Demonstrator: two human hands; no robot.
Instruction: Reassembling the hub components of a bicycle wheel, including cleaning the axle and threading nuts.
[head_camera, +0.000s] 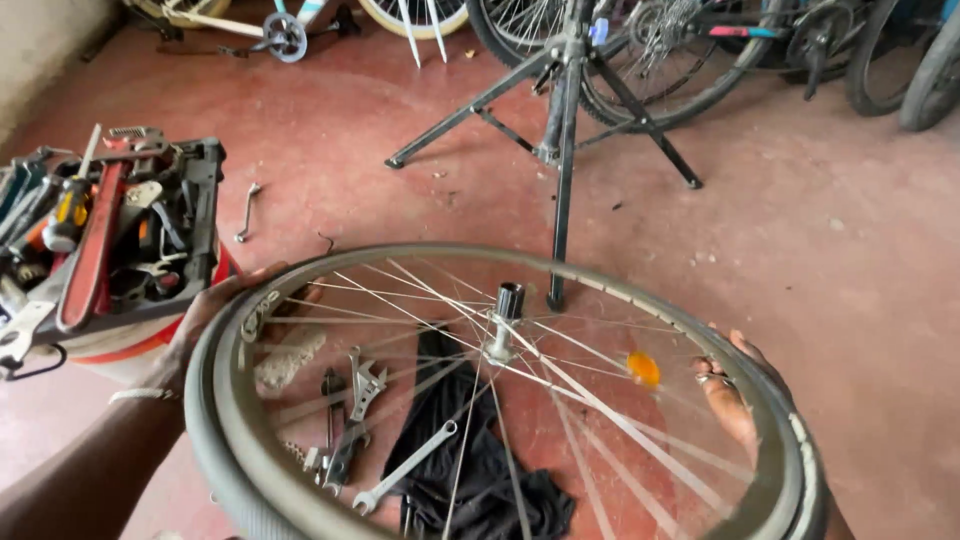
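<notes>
The bicycle wheel (500, 400) (tyre on, orange reflector (643, 368) in the spokes) was held flat above the red floor (830, 250) by 2 hands: the left hand (215, 310) gripped its left rim, the right hand (735, 390) was curled around its right. Wrenches (365, 430) and a black cloth (470, 450) lay beneath.

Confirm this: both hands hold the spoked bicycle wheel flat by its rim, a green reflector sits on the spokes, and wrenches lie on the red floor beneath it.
One detail is off: the reflector on the spokes is orange, not green, as the head view shows. The rest stands: the left hand and right hand hold the bicycle wheel flat by its rim, and wrenches lie on the red floor beneath it.
</notes>
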